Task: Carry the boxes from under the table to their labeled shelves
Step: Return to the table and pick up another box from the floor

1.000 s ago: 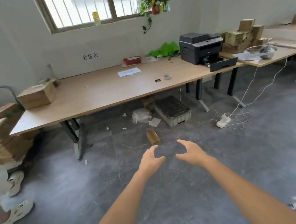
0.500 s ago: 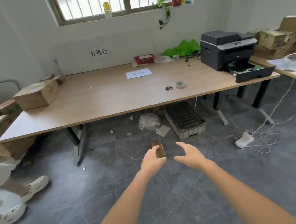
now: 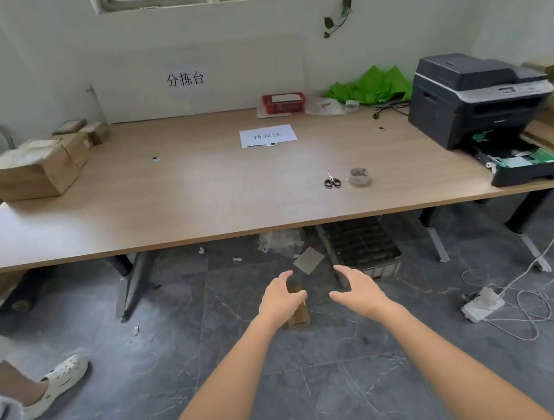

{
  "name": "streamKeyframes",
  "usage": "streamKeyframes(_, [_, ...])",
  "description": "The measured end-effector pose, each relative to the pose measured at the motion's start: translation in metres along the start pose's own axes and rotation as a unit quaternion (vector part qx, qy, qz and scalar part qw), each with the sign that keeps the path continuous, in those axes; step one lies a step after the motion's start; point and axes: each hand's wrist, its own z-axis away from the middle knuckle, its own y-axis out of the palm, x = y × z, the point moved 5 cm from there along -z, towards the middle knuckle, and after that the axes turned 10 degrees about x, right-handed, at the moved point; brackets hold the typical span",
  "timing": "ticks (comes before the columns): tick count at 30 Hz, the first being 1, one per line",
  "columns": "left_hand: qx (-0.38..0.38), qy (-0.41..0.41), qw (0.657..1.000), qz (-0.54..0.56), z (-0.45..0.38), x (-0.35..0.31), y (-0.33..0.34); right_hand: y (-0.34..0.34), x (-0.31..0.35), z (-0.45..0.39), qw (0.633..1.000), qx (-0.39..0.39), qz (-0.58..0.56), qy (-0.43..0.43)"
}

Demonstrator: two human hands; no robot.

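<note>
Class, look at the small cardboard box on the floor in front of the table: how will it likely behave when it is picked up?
The small cardboard box looks narrow, so one hand could probably lift it. Cardboard walls suggest it is fairly stiff, not slippery. With flat sides it should not roll, though a nudge might tip it. Both the left hand and the right hand are open, empty.

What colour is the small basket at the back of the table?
Red basket, clearest in the head view.

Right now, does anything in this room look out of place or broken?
Yes. The printer has its paper tray pulled out, hanging past the table edge. Paper scraps and a crumpled plastic bag litter the floor under the table. A power strip lies in loose cables on the floor, a possible trip hazard.
</note>
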Motion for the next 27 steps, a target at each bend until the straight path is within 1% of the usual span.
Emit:
streamKeyframes(4, [0.007,-0.02,1.0,-0.003,-0.046,0.0,0.003,-0.014,-0.009,-0.05,1.0,0.021,-0.005,0.002])
streamKeyframes(8, [-0.005,-0.032,0.999,0.002,-0.099,0.001,0.01,-0.022,-0.027,-0.105,0.999,0.049,-0.004,-0.012])
streamKeyframes(11, [-0.012,-0.034,0.999,0.014,-0.143,0.016,0.023,-0.019,-0.049,-0.153,0.998,0.059,0.001,-0.015])
streamKeyframes(14, [-0.016,-0.042,0.998,0.031,-0.187,0.044,0.042,-0.003,-0.077,-0.202,0.997,0.07,-0.011,-0.007])
streamKeyframes(19, [-0.021,-0.06,0.997,0.044,-0.268,0.119,0.075,0.048,-0.14,-0.294,0.996,0.073,-0.054,0.005])
streamKeyframes(22, [-0.026,-0.071,0.996,0.047,-0.324,0.182,0.099,0.093,-0.19,-0.355,0.995,0.075,-0.065,0.013])
streamKeyframes(25, [-0.009,-0.084,0.994,0.064,-0.383,0.248,0.125,0.141,-0.241,-0.416,0.991,0.091,-0.096,0.027])
streamKeyframes(27, [-0.007,-0.092,0.994,0.051,-0.423,0.294,0.146,0.179,-0.279,-0.458,0.988,0.104,-0.1,0.046])
